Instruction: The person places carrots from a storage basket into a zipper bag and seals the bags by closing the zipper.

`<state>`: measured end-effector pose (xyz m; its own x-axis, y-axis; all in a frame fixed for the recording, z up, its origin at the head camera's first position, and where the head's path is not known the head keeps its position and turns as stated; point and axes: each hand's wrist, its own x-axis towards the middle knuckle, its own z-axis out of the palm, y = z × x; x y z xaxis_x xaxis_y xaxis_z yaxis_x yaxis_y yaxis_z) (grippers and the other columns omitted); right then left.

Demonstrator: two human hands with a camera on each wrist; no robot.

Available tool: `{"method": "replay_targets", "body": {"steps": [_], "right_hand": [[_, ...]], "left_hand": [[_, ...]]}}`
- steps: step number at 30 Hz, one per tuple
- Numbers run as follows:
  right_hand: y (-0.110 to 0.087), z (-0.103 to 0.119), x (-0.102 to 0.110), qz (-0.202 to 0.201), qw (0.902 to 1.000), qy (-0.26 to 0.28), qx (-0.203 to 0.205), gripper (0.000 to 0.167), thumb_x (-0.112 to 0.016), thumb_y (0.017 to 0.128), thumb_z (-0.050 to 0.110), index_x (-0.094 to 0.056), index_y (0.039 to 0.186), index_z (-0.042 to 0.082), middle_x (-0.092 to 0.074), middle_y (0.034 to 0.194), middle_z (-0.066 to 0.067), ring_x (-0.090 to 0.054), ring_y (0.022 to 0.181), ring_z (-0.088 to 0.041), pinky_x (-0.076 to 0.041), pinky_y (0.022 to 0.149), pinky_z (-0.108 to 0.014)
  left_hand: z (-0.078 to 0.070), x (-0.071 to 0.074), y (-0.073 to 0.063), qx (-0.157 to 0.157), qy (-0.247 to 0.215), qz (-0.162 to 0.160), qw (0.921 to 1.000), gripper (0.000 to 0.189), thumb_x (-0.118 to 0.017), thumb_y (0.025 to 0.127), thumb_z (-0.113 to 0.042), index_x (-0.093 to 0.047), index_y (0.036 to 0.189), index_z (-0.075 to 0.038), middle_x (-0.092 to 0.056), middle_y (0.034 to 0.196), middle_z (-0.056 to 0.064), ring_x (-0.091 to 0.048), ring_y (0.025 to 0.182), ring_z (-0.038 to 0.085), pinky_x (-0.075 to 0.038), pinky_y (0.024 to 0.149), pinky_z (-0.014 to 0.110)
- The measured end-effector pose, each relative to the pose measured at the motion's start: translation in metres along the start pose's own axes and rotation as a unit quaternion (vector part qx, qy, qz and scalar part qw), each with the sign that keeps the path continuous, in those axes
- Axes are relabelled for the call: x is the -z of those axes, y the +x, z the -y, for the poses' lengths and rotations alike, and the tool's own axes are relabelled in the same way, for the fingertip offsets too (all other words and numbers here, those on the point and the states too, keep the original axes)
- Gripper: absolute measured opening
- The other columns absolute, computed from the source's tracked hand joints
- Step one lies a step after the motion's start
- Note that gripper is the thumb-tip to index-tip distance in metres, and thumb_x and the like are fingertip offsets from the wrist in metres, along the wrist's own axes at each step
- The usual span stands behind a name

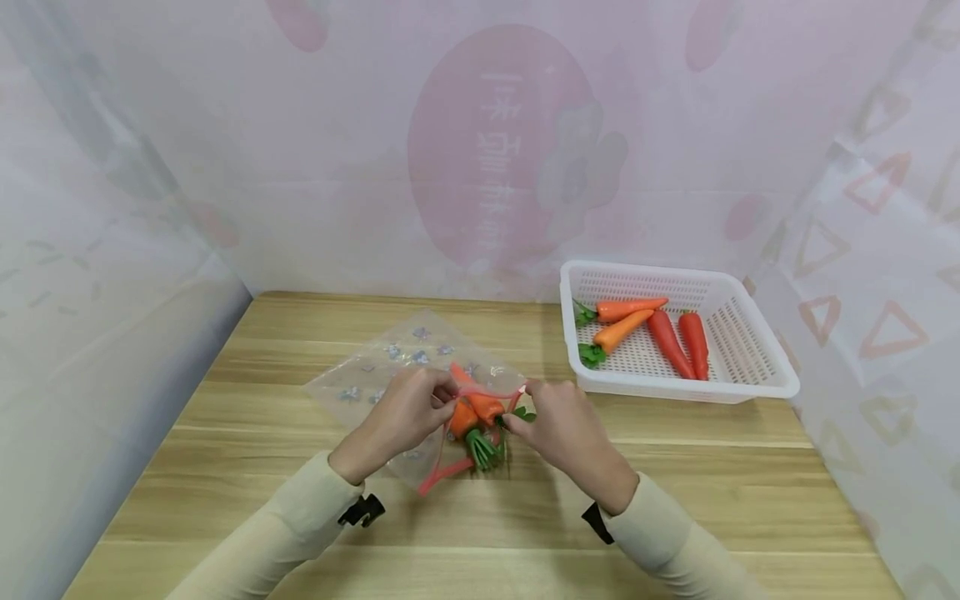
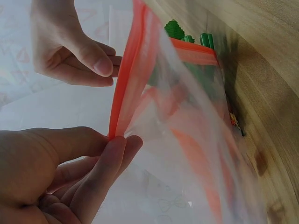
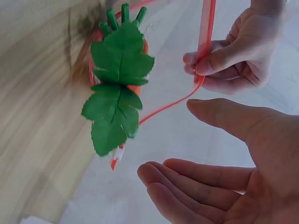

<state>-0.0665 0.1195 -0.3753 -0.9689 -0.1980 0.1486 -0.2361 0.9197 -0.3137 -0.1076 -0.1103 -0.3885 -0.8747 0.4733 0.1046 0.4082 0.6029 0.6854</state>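
A clear zip bag (image 1: 412,337) with printed figures lies slanted on the table, its red zip edge (image 2: 128,79) held up at the mouth. My left hand (image 1: 408,408) pinches that edge between thumb and fingers. Two toy carrots are in the bag's mouth: one carrot (image 1: 462,419) has green stalk stubs, the other carrot (image 1: 489,408) a leafy top (image 3: 117,84). Tops of both stick out past the zip. My right hand (image 1: 566,429) is beside the bag's right corner, thumb and fingers apart in the right wrist view, with nothing between them.
A white slotted basket (image 1: 757,387) stands at the back right of the wooden table (image 1: 247,433). Inside lie two orange carrots (image 1: 622,329) with green tops and two red ones (image 1: 670,342). Printed cloth walls (image 1: 337,167) rise behind and at both sides.
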Motion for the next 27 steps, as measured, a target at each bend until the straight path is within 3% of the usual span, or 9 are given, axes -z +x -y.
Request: {"method": "replay_targets", "body": {"steps": [4, 6, 10, 18, 24, 27], "right_hand": [[0.002, -0.005, 0.008, 0.004, 1.0000, 0.004, 0.008, 0.036, -0.089, 0.085, 0.028, -0.078, 0.103, -0.001, -0.061, 0.061, -0.001, -0.036, 0.051, -0.008, -0.032, 0.047, -0.023], [0.003, -0.007, 0.013, 0.006, 1.0000, 0.002, 0.006, 0.035, -0.088, 0.085, 0.026, -0.078, 0.102, -0.003, -0.070, 0.070, -0.006, -0.040, 0.052, -0.008, -0.038, 0.048, -0.023], [0.005, -0.012, 0.023, 0.014, 0.9999, -0.007, 0.000, 0.032, -0.086, 0.086, 0.025, -0.077, 0.097, -0.003, -0.072, 0.075, -0.010, -0.048, 0.055, -0.012, -0.045, 0.052, -0.028], [0.011, -0.023, 0.041, 0.000, 0.9998, -0.020, -0.004, 0.030, -0.087, 0.086, 0.026, -0.076, 0.094, -0.002, -0.067, 0.069, -0.007, -0.046, 0.056, -0.012, -0.035, 0.048, -0.023], [0.020, -0.037, 0.054, 0.003, 0.9996, -0.014, -0.023, 0.028, -0.085, 0.088, 0.024, -0.073, 0.087, -0.002, -0.047, 0.060, 0.000, -0.039, 0.053, -0.011, -0.030, 0.047, -0.023], [0.026, -0.045, 0.059, -0.001, 0.9995, -0.021, -0.024, 0.030, -0.086, 0.087, 0.023, -0.068, 0.077, 0.001, -0.036, 0.058, 0.004, -0.034, 0.053, -0.011, -0.027, 0.048, -0.023]], "left_hand": [[0.001, 0.000, 0.000, -0.001, 0.004, -0.002, 1.0000, 0.010, -0.072, 0.092, 0.004, -0.079, 0.097, -0.001, -0.080, 0.097, 0.014, -0.077, 0.083, 0.016, -0.065, 0.072, 0.026], [0.001, 0.000, 0.000, 0.000, 0.006, -0.002, 1.0000, 0.010, -0.072, 0.092, 0.004, -0.079, 0.097, -0.001, -0.080, 0.097, 0.013, -0.077, 0.083, 0.016, -0.065, 0.073, 0.026], [0.001, 0.001, 0.000, 0.000, 0.005, 0.000, 1.0000, 0.011, -0.071, 0.092, 0.004, -0.079, 0.097, -0.002, -0.080, 0.097, 0.013, -0.077, 0.083, 0.016, -0.065, 0.073, 0.026], [0.000, 0.001, -0.001, 0.003, 0.004, -0.002, 1.0000, 0.010, -0.072, 0.092, 0.003, -0.079, 0.096, -0.003, -0.080, 0.096, 0.010, -0.077, 0.084, 0.016, -0.065, 0.074, 0.027], [0.000, 0.001, 0.000, -0.002, 0.005, -0.002, 1.0000, 0.011, -0.071, 0.092, 0.004, -0.079, 0.096, -0.002, -0.080, 0.097, 0.013, -0.077, 0.083, 0.016, -0.065, 0.073, 0.027], [0.000, 0.002, 0.001, -0.002, 0.006, -0.003, 1.0000, 0.011, -0.072, 0.092, 0.004, -0.080, 0.095, -0.003, -0.081, 0.097, 0.014, -0.077, 0.083, 0.016, -0.065, 0.073, 0.027]]}}
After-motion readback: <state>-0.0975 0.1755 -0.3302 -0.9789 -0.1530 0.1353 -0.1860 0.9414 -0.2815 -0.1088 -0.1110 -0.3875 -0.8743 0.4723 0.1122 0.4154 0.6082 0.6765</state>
